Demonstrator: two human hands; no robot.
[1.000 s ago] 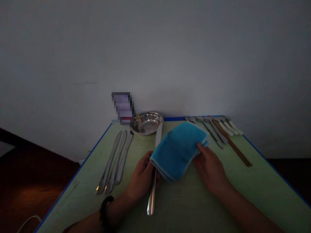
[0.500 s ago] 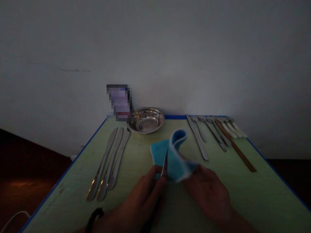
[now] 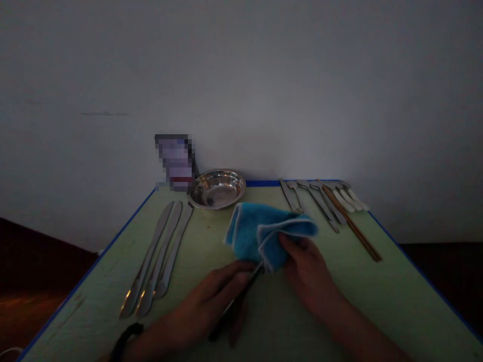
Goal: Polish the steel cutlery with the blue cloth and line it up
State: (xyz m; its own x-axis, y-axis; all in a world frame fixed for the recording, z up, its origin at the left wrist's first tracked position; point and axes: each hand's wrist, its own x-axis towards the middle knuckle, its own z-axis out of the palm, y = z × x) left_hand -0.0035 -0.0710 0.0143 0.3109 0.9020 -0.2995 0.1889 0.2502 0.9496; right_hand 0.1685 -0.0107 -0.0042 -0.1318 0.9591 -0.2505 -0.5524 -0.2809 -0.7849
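Note:
My left hand [image 3: 222, 289] is closed around a knife [image 3: 231, 310] with a dark handle, low over the front middle of the table. The handle slants down towards me, and only a short bit of metal shows before the cloth. A blue cloth [image 3: 251, 229] with pale edging is folded over the far part of the knife, so the blade is mostly hidden. My right hand [image 3: 307, 269] grips this cloth, thumb on top, just right of the left hand.
A steel bowl [image 3: 204, 202] stands at the back, beside a blurred upright panel [image 3: 175, 161]. Two table knives [image 3: 151, 261] and a fork [image 3: 176, 251] lie left. At right lie several metal utensils [image 3: 320, 203], chopsticks [image 3: 356, 229] and white-handled cutlery [image 3: 345, 200]. A wall rises behind the table [image 3: 113, 256].
The cloth has been folded over the knife, and the blade that showed before is now covered. My right hand has turned, its thumb now on top of the cloth. The view has shifted slightly right.

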